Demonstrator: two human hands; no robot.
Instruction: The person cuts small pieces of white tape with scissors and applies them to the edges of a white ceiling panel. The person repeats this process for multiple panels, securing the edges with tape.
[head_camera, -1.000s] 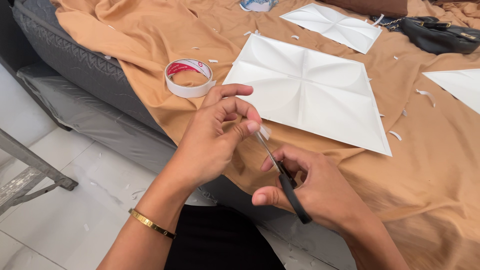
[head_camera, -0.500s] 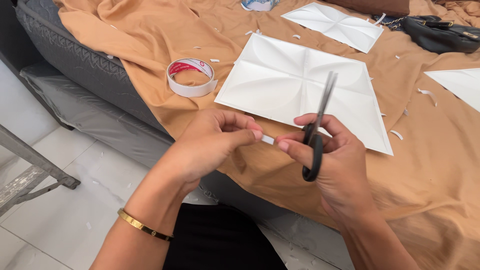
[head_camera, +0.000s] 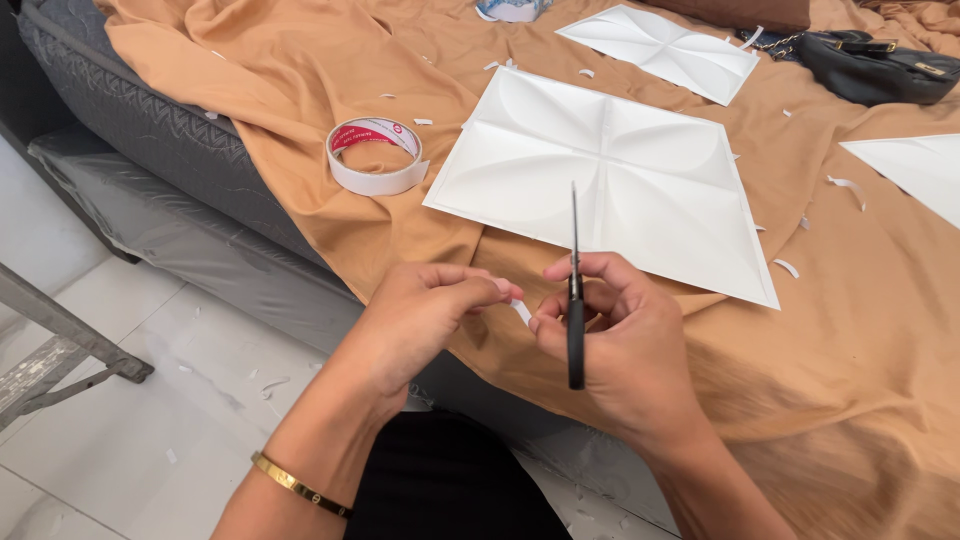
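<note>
- Scissors (head_camera: 575, 300) now swung upright in right hand (head_camera: 615, 350), blades closed; cutting apparently finished.
- Small tape strip (head_camera: 521, 311) pinched between left hand (head_camera: 420, 320) and right fingertips, below white embossed panel (head_camera: 600, 180).
- Tape roll (head_camera: 376, 156) left of panel.

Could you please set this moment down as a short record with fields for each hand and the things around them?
left hand: pinches one end of a small white tape piece, a gold bangle on the wrist
right hand: pinches the other end of the strip, with black scissors in its grip, blades pointing up
surface: orange sheet over a mattress
nearby: tape roll, white embossed panel, second panel, black handbag
litter: white paper scraps on sheet and floor
</note>
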